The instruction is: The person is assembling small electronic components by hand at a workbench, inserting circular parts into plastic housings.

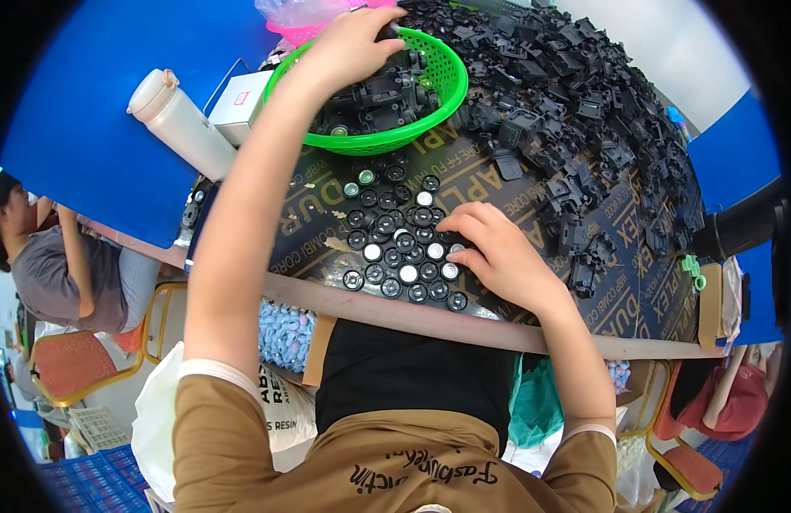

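Note:
My left hand [348, 51] is over the far side of a green plastic basket [454, 81]. Its thumb and fingers close round a small black plastic part [388, 32]. Black molded parts [374, 98] fill the basket. Nearer me, my right hand [501, 252] rests at the right edge of a loose group of small black wheels [404, 241]. Its index finger and thumb are apart and curved, and the fingertips touch or nearly touch the outer wheels. Several discs in the group show silver faces, such as a silver disc [408, 274] near the front.
A large heap of black plastic parts [575, 111] covers the table's far right. A pink basket [297, 32] stands behind the green one. Left of it are a white box [237, 104] and a cream bottle [177, 120]. Green rings [693, 270] lie at the right edge. Other people sit on both sides.

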Demonstrator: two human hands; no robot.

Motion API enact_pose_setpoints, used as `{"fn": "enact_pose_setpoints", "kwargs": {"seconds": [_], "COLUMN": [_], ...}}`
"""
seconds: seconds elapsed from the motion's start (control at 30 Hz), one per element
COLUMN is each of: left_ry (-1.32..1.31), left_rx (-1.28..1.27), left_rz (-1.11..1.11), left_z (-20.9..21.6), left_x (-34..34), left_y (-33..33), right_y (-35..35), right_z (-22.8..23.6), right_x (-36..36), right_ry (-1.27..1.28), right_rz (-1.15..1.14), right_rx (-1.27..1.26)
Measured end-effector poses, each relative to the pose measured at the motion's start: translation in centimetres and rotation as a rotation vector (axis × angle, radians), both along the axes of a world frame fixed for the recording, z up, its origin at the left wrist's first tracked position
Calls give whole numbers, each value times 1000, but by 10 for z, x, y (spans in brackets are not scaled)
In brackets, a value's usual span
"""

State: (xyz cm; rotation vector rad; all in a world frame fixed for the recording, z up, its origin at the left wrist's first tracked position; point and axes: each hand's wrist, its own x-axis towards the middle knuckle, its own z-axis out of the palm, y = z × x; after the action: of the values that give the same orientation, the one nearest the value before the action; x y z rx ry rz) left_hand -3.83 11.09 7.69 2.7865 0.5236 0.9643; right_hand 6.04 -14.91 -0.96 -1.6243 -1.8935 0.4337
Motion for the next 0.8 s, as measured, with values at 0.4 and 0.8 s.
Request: {"fn": "enact_pose_setpoints", "kwargs": {"seconds": [0.4, 0.8], "left_ry": [329, 154], "left_rx": [277, 181], "left_rz": [161, -252], "left_z": [-34, -73], "left_x": [-10, 104], "left_y": [12, -94], "right_y": [-8, -3], "right_z": [6, -23], "right_x": [-7, -15], "right_ry": [-181, -423], "right_rz": [79, -56], "right_rx": [-57, 83]}}
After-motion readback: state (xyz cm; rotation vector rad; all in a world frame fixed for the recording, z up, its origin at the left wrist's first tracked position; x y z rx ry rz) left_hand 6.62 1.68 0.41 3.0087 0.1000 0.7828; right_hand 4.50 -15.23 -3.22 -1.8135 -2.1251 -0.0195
